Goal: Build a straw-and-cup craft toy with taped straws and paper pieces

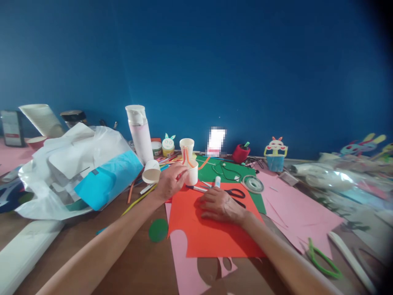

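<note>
My left hand (172,180) is at the left side of a white paper cup (192,174), its fingers closed round or against it. Orange pipe cleaners (186,155) bend up from this cup, in front of a second white cup (186,144). Palm down, my right hand (219,205) rests on a red-orange sheet (211,241) with its fingers spread. Just beyond it lie black-handled scissors (236,193), a marker (200,189) and a small glue stick (217,182). A round bite is cut from the sheet's lower left edge.
A plastic bag (73,164) and a tall white flask (140,133) stand left. Green paper (227,167), a tape roll (252,184) and pink paper (294,205) lie right. A green disc (159,230) is near the front. Behind everything rises a blue wall (215,73).
</note>
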Available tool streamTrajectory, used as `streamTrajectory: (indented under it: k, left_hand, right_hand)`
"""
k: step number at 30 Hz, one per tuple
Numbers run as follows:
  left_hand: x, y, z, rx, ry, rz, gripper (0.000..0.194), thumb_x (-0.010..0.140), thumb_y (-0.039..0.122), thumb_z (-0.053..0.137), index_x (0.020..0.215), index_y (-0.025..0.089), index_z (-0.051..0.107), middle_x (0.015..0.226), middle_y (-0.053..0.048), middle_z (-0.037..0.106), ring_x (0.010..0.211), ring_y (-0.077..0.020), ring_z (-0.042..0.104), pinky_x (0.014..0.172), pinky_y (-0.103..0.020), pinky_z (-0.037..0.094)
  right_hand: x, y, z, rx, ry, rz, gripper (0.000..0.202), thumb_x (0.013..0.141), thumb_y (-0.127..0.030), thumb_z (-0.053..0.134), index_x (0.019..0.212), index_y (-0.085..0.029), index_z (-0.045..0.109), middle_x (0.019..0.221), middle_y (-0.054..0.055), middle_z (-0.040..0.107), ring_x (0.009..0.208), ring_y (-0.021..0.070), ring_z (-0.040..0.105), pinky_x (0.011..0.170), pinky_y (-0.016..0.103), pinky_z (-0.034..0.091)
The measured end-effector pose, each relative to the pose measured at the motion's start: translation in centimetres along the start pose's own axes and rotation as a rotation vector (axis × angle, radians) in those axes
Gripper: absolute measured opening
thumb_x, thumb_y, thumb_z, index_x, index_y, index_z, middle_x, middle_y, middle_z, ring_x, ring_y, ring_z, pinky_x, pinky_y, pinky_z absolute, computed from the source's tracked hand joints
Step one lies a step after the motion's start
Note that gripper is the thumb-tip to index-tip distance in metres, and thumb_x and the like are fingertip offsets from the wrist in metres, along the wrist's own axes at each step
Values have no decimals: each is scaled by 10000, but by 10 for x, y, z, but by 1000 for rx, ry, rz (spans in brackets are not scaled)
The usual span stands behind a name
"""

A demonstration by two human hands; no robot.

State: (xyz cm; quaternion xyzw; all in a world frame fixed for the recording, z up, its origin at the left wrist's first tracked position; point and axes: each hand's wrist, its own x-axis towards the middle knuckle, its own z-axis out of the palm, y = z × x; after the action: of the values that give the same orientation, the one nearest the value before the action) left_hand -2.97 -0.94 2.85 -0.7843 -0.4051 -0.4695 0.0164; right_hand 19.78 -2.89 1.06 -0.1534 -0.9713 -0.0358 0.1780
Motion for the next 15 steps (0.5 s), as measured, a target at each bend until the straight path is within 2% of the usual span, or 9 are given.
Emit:
streamTrajectory:
  k: [8, 11, 15]
  left_hand:
    - [6, 26, -10, -69, -118, -81, 191, 819, 206, 458, 909, 198, 626, 866, -32, 631, 796, -147, 577, 710, -249, 454]
    - [5, 27, -10, -86, -136, -80, 182, 817, 199, 458, 889, 195, 626, 842, -30, 627, 761, -141, 574, 682, -244, 451]
    - [5, 23, -9, -90, -125, -82, 171, 816, 195, 463, 876, 180, 622, 861, -37, 625, 776, -140, 571, 698, -243, 447]
  right_hand:
    - [4, -10, -5, 1, -7, -7, 270, 849, -418, 466, 930, -199, 602, 930, 69, 627, 890, 192, 538, 804, 368, 363]
    - [4, -11, -5, 42, -12, 17, 363, 823, -486, 469, 980, -179, 581, 931, 90, 624, 899, 207, 536, 829, 392, 352]
    - [2, -10, -7, 69, -16, 153, 538, 744, -594, 500, 1034, -142, 537, 949, 118, 610, 929, 237, 532, 881, 427, 318]
